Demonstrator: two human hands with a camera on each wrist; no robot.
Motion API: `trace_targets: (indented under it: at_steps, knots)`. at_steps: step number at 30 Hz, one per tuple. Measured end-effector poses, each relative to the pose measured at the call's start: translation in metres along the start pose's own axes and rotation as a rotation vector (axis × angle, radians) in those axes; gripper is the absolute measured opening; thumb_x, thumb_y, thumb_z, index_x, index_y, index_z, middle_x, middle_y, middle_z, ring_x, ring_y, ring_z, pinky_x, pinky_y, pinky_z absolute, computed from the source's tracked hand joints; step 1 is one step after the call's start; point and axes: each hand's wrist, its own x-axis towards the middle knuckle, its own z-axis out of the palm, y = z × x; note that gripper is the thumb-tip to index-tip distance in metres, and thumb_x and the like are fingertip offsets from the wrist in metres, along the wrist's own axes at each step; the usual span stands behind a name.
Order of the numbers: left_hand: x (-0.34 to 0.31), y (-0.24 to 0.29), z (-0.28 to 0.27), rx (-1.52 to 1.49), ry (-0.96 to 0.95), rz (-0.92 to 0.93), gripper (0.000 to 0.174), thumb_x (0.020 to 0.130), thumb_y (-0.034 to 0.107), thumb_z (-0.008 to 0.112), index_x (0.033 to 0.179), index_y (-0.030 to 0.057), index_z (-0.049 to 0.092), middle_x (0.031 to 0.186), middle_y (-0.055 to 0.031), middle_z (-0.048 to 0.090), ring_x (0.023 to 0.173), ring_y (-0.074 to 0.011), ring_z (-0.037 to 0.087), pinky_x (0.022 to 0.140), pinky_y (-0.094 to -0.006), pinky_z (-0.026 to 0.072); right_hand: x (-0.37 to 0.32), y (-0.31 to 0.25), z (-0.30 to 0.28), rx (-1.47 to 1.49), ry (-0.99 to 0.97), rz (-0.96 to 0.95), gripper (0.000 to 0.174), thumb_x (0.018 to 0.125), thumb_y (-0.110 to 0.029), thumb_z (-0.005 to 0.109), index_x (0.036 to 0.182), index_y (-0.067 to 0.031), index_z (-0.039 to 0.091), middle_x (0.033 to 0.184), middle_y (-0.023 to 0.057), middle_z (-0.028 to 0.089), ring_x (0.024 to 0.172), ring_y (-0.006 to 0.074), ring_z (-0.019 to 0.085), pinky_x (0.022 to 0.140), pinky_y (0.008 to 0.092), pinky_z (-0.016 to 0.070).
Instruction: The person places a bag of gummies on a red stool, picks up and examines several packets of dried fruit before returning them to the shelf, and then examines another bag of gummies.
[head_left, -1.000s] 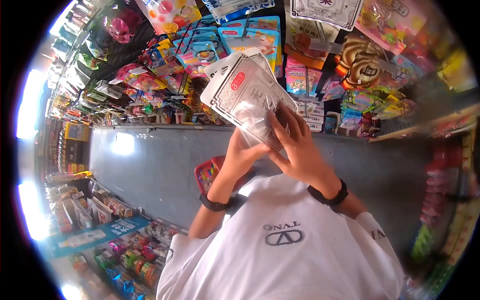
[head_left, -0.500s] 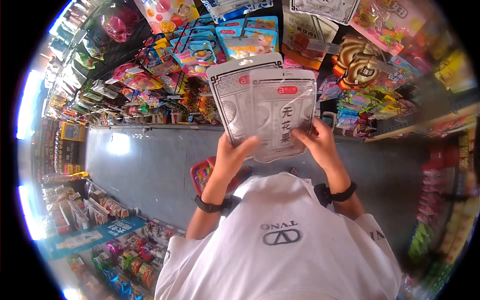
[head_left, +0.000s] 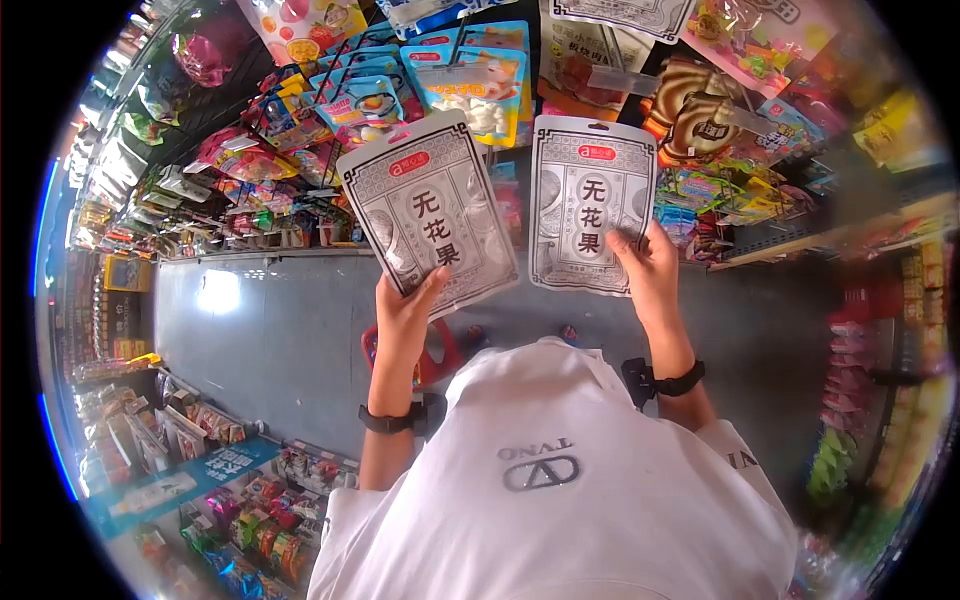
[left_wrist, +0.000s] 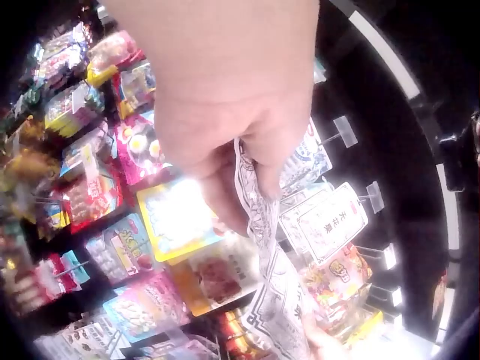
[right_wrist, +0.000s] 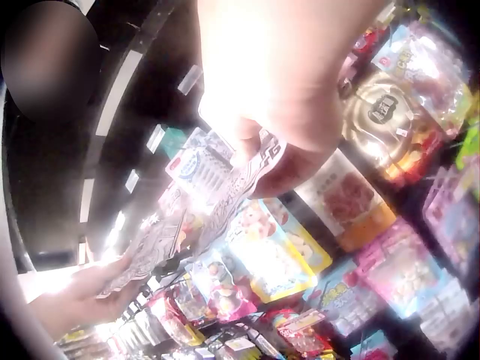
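In the head view my left hand (head_left: 405, 312) pinches the lower left edge of a silver-white snack pouch (head_left: 430, 215) printed with dark characters and a red logo, its thumb across the front. A matching pouch (head_left: 590, 200) is gripped at its lower right by my right hand (head_left: 650, 268), thumb on the front. Both pouches stand upright side by side, faces toward me, with a narrow gap between them. Seen edge-on in the left wrist view, one pouch (left_wrist: 259, 225) runs down from between thumb and fingers. The right wrist view shows the other pouch (right_wrist: 232, 199) likewise.
Rows of snack bags hang on hooks ahead, among them a blue and yellow bag (head_left: 470, 90) and a similar silver pouch (head_left: 630, 12). A red basket (head_left: 440, 362) sits on the grey floor (head_left: 270, 340) by my feet. More shelves (head_left: 240, 500) line the left and right.
The two pouches were stacked together in both hands, then partly overlapped. Now they are apart, one per hand: the left has moved left, the right slightly right and up.
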Motion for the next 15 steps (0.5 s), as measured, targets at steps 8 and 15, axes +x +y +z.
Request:
trace_targets:
  at_steps: [8, 15]
  knots:
    - [-0.003, -0.016, -0.014, -0.065, 0.094, -0.095, 0.025, 0.096, 0.015, 0.064, 0.114, -0.0021, 0.061, 0.097, 0.0008, 0.065, 0.084, -0.0057, 0.056, 0.077, -0.0221, 0.0460, 0.000, 0.005, -0.007, -0.060, -0.059, -0.006, 0.026, 0.092, -0.009, 0.069, 0.115, -0.0003, 0.062, 0.092, -0.0045, 0.065, 0.070, -0.0012, 0.047, 0.059, 0.0168, 0.0358]
    - [0.005, -0.019, -0.027, -0.108, 0.009, -0.014, 0.033, 0.098, 0.014, 0.061, 0.126, -0.0015, 0.055, 0.111, -0.0035, 0.065, 0.096, -0.0090, 0.058, 0.085, -0.0242, 0.0459, 0.002, 0.007, -0.009, -0.038, 0.054, -0.062, 0.021, 0.096, -0.019, 0.064, 0.107, -0.0012, 0.064, 0.084, -0.0060, 0.061, 0.070, 0.0000, 0.045, 0.060, 0.0196, 0.0357]
